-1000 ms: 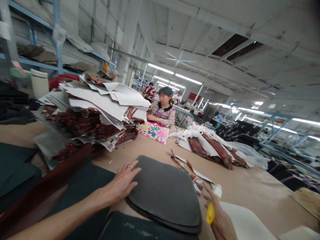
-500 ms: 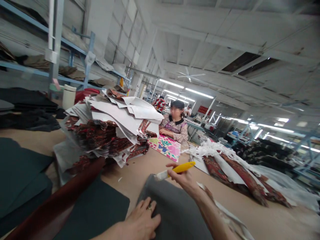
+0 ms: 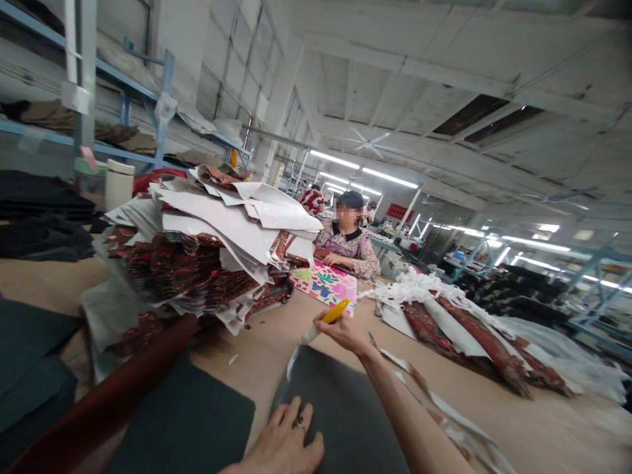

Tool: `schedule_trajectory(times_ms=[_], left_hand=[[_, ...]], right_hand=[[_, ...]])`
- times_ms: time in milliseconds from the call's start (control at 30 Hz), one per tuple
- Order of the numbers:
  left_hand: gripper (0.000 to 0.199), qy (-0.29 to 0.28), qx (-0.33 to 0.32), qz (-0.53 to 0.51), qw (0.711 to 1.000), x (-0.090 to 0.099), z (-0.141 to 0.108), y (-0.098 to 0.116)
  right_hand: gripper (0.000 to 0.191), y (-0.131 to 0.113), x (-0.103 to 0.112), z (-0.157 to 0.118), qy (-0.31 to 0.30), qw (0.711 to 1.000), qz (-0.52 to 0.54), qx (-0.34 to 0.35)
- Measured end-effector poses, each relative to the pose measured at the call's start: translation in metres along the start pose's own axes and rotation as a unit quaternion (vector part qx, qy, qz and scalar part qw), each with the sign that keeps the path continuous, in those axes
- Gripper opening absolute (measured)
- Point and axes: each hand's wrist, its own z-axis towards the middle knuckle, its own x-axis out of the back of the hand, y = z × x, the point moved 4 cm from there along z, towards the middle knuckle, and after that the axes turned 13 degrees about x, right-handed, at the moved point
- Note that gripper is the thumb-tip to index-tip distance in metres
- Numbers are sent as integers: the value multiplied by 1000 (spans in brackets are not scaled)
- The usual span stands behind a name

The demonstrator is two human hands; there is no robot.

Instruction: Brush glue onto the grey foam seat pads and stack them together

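A dark grey sheet (image 3: 345,401) lies on the brown table in front of me. My left hand (image 3: 291,438), with a ring on one finger, rests on its left part, fingers spread. My right hand (image 3: 340,329) grips a brush with a yellow handle (image 3: 336,311). The pale bristles are at the sheet's far corner, where a whitish streak shows along the left edge. Left of this sheet lies another dark sheet (image 3: 187,415), partly under a dark red strip (image 3: 108,395).
A tall stack of white-backed patterned pieces (image 3: 197,257) stands at the left. Beyond are a flowered sheet (image 3: 323,284) and a seated person (image 3: 348,237). Rolled red pieces with white ties (image 3: 444,329) lie at the right, near a loose pale strip (image 3: 444,411). A white cup (image 3: 119,187) stands back left.
My right hand has moved left with the brush, and its bristles are now by the sheet's far corner. A whitish streak now shows along the edge. My left hand stays on the sheet.
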Motion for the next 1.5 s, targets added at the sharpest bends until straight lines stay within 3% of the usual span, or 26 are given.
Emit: schedule_trajectory(times_ms=[100,267,367,467,533,600,700,833,933,1167,1433,1500], left_hand=[[46,-1,12,-12,1000,2,0,-2],[54,3,27,-23,999,1,-5,1],[54,9,16,-26,999,2,-8,0],[39,46,-8,-130,990,19,-7,-14],[34,103,-8,-255,961,40,-1,-34],[36,122,12,-292,949,55,12,-54],[43,98,-2,-312,945,65,35,-72],[58,54,-27,-304,951,59,60,-75],[57,46,-22,-276,960,50,69,-75],[57,33,-3,-206,978,45,67,-75],[58,28,27,-132,990,51,58,-64],[67,24,33,-113,993,52,55,-58]], right_hand=[[14,4,8,3,56,998,-21,-10],[17,5,10,-12,71,996,-24,-42],[16,5,29,-29,129,989,-41,-60],[22,-7,48,-47,187,979,-39,-72],[30,-20,49,-56,191,978,-17,-78],[36,-35,40,-63,177,981,12,-81],[41,-53,12,-70,148,984,48,-83],[41,-64,-25,-73,124,987,75,-66],[40,-61,-40,-75,123,987,85,-59],[33,-52,-52,-93,97,988,101,-73],[27,-76,-57,-121,57,985,127,-103],[26,-81,-53,-128,50,986,121,-105]])
